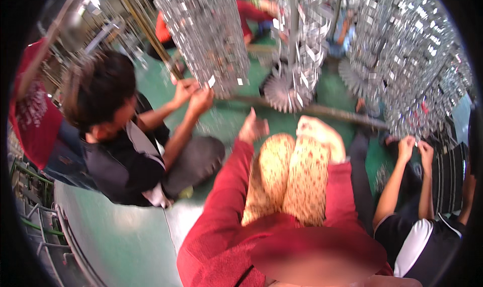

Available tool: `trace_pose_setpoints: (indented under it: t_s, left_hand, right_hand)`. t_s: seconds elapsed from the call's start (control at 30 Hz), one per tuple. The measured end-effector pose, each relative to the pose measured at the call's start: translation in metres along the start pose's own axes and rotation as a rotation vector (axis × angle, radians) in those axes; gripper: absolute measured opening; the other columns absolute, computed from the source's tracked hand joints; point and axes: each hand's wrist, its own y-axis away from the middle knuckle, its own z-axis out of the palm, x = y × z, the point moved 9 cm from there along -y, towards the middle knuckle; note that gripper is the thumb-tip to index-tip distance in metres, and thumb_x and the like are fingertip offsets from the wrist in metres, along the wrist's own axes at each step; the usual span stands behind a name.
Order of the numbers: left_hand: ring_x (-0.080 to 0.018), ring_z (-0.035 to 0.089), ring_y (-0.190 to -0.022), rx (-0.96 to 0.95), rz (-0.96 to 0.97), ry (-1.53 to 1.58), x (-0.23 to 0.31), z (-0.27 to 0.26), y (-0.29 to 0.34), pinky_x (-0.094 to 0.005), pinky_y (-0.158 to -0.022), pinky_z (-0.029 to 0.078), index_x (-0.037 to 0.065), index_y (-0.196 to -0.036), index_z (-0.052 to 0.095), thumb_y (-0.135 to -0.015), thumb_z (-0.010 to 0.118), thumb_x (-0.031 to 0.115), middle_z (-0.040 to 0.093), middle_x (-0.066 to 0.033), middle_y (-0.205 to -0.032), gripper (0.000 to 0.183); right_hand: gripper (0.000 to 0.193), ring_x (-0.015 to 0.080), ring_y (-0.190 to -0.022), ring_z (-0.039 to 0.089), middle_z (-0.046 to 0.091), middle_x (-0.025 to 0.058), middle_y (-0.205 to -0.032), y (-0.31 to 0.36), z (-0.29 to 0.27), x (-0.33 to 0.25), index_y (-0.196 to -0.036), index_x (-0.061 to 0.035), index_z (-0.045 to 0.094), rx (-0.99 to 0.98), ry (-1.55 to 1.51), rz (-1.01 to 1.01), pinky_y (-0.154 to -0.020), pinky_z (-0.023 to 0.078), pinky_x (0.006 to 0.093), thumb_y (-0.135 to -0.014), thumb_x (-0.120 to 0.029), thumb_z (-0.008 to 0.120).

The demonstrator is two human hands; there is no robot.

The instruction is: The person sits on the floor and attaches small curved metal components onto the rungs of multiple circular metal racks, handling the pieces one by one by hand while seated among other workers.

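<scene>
My left hand [254, 127] is raised beside my left knee, its thumb and fingers apart and nothing in it. Over my right knee is my right hand [322, 136], fingers stretched forward, with nothing visible in them. In front of both hands hangs a column of small shiny metal pieces [294, 80], fanned out into a round rosette at its lower end. Neither hand touches it. A denser column of metal pieces [206, 35] hangs to the left of it.
At left a seated co-worker [113, 131] handles pieces at the left column's lower end. Another co-worker's hands [415, 148] work under the broad right column [417, 60]. A bar [347, 117] crosses low over the green floor [115, 226]. Metal racks [45, 231] stand far left.
</scene>
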Motion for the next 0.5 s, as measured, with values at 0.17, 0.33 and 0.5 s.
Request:
trace_pose_setpoints:
  t_s: [0.17, 0.33, 0.5]
  left_hand:
    - [-0.0456, 0.038, -0.116, 0.152, -0.116, 0.194, 0.008, -0.032, -0.062, -0.0623, -0.088, 0.036, -0.003, -0.137, -0.003, -0.063, 0.057, 0.073, 0.02, -0.0296, -0.136, 0.122]
    - [-0.0466, 0.039, -0.114, -0.111, -0.123, 0.238, 0.023, 0.002, -0.08, -0.0622, -0.085, 0.039, -0.003, -0.137, -0.002, -0.064, 0.057, 0.072, 0.025, -0.0315, -0.134, 0.121]
    - [-0.0355, 0.053, -0.105, -0.318, -0.176, 0.292, 0.041, 0.04, -0.091, -0.0534, -0.087, 0.045, -0.002, -0.124, 0.035, -0.077, 0.06, 0.053, 0.047, -0.0226, -0.12, 0.077]
  right_hand:
    - [0.015, 0.0082, -0.068, 0.055, 0.059, 0.0037, -0.072, 0.02, 0.0, 0.013, -0.085, -0.0046, 0.047, 0.052, -0.147, 0.279, -0.062, 0.043, 0.023, -0.084, -0.014, 0.058]
    - [0.013, 0.0112, -0.072, 0.06, 0.062, 0.0067, -0.075, 0.049, -0.022, 0.011, -0.085, -0.0047, 0.044, 0.113, -0.029, 0.31, -0.066, 0.044, 0.0236, -0.085, -0.012, 0.056]
    - [0.012, 0.0168, -0.079, 0.062, 0.064, 0.0119, -0.08, 0.069, -0.034, 0.009, -0.085, -0.0039, 0.042, 0.197, -0.123, 0.346, -0.071, 0.046, 0.0264, -0.085, -0.008, 0.054]
